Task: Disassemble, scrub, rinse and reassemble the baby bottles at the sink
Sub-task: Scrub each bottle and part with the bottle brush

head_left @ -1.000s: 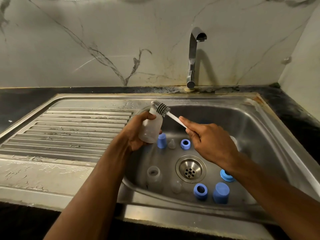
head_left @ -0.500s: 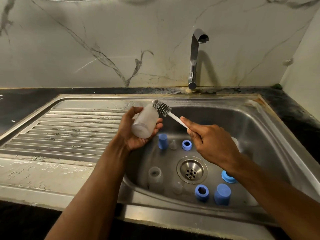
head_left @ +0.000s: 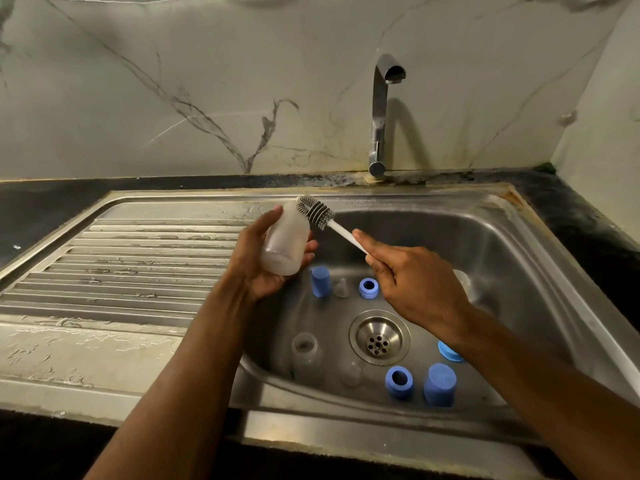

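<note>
At frame centre, above the sink (head_left: pixel 540 271), the left hand (head_left: pixel 258 268) gripped a frosted bottle (head_left: pixel 287 242) tilted; the right hand (head_left: pixel 415 289) pinched the brush (head_left: pixel 317 214), its bristles at the bottle's mouth.

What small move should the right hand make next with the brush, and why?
Probably push the brush into the bottle: its bristle head sits at the bottle's open mouth, mostly outside, while the left hand holds the bottle tilted toward the right hand.

Steel sink (head_left: pixel 519 258) holds blue caps (head_left: pixel 440 384), rings (head_left: pixel 368 288).
</note>
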